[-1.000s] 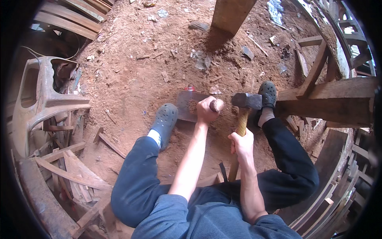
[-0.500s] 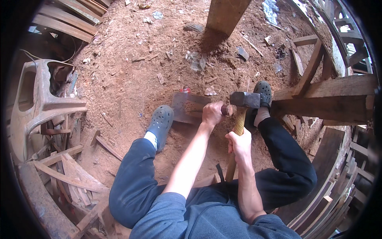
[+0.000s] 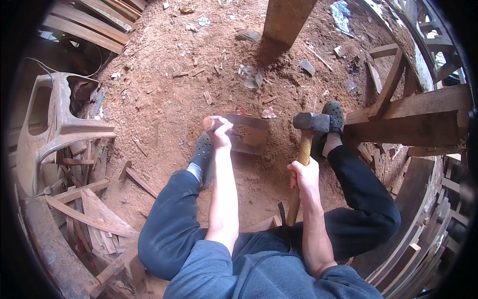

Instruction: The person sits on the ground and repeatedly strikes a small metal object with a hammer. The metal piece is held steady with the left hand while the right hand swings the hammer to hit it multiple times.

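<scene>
My left hand (image 3: 220,132) is closed on a short wooden-handled object (image 3: 208,123), its round pale end showing; the rest is largely hidden. It is over the left side of a thin plate (image 3: 253,143) with rows of small holes, which lies on the dirt between my feet. A small red object (image 3: 238,112) sits at the plate's far edge. My right hand (image 3: 304,177) grips the yellow handle of a sledgehammer, whose steel head (image 3: 311,122) is up near my right foot.
A weathered plastic chair (image 3: 55,124) stands at the left among wood offcuts (image 3: 94,214). An upright plank (image 3: 284,22) rises at the back. A timber frame (image 3: 398,109) and stacked boards (image 3: 418,214) are on the right. Sawdust and scraps (image 3: 164,79) cover the ground.
My left hand and its wooden-handled object have moved left from the middle of the plate to its left side. My right hand and the hammer have shifted only slightly.
</scene>
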A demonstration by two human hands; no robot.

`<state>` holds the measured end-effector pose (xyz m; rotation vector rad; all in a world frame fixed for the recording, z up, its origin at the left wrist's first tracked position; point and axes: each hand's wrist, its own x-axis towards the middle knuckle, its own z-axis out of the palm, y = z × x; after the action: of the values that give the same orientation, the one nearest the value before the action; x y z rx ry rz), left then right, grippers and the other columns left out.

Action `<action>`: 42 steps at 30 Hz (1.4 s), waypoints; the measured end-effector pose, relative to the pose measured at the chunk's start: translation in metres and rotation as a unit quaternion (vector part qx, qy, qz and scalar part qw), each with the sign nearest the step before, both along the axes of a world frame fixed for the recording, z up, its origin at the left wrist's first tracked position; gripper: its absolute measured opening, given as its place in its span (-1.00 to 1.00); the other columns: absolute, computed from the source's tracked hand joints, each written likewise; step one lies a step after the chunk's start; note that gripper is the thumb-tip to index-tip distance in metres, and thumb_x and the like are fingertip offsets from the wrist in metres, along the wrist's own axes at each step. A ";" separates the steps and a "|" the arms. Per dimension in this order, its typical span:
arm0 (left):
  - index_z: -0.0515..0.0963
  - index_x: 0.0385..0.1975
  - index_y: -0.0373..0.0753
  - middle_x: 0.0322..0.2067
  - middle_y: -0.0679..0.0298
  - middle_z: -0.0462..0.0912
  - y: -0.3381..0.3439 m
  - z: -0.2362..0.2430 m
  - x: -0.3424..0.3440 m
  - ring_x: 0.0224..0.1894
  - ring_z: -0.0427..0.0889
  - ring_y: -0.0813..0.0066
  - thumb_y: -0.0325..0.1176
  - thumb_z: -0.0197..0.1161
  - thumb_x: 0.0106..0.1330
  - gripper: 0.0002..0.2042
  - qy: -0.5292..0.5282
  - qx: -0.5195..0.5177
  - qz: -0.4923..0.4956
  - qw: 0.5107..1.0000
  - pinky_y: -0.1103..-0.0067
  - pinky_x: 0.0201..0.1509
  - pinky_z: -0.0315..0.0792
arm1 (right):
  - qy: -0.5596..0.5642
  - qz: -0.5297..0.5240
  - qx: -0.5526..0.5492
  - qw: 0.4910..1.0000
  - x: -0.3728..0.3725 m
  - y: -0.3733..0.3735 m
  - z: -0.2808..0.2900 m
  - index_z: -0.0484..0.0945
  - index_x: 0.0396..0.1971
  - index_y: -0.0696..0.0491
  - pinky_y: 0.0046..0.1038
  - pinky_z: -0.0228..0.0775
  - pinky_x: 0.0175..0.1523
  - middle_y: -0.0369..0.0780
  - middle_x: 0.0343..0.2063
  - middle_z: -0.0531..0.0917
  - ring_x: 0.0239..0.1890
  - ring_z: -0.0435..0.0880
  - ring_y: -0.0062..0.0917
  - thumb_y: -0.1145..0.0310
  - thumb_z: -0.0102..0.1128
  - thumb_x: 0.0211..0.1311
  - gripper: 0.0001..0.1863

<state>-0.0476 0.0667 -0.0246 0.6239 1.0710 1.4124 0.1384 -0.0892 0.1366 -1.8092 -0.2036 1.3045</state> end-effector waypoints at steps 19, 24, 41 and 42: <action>0.56 -0.48 -0.27 -0.53 0.25 0.65 -0.011 0.007 0.067 -0.48 0.64 0.46 -0.48 0.27 -0.13 -0.84 0.315 0.191 -0.222 0.903 0.56 -0.33 0.53 | -0.012 0.003 0.001 1.000 -0.001 -0.003 -0.001 0.34 -0.59 0.13 -0.57 0.17 -0.77 -0.32 -0.76 0.38 -0.87 0.30 -0.65 0.55 0.14 -0.05 -0.87; 0.52 -0.51 -0.25 -0.51 0.06 0.61 -0.030 0.020 0.077 -0.41 0.64 0.06 -0.47 0.31 -0.04 -0.88 0.380 0.215 -0.282 0.854 0.40 -0.37 0.50 | 0.009 0.002 -0.024 1.000 -0.005 0.002 0.002 0.33 -0.59 0.11 -0.57 0.18 -0.76 -0.33 -0.75 0.40 -0.84 0.33 -0.66 0.55 0.15 -0.07 -0.85; 0.50 -0.52 -0.24 -0.54 0.15 0.62 -0.026 0.042 0.041 -0.45 0.66 0.19 -0.42 0.44 -0.05 -0.79 0.374 0.238 -0.231 0.866 0.44 -0.37 0.51 | -0.113 0.119 0.052 0.985 -0.021 -0.013 -0.001 0.40 -0.52 0.13 -0.60 0.20 -0.69 -0.35 -0.72 0.44 -0.79 0.37 -0.70 0.54 0.19 -0.06 -0.87; 0.50 -0.52 -0.25 -0.54 0.15 0.61 -0.027 0.038 0.039 -0.45 0.66 0.19 -0.40 0.45 -0.04 -0.78 0.373 0.220 -0.238 0.870 0.44 -0.37 0.51 | -0.131 0.132 0.070 0.980 -0.021 -0.015 -0.003 0.38 -0.54 0.12 -0.61 0.20 -0.71 -0.35 -0.73 0.44 -0.80 0.37 -0.68 0.55 0.19 -0.05 -0.86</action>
<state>-0.0083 0.0395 0.0138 1.7447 1.0569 0.9713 0.1177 -0.1038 0.1332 -1.8727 -0.6828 1.1907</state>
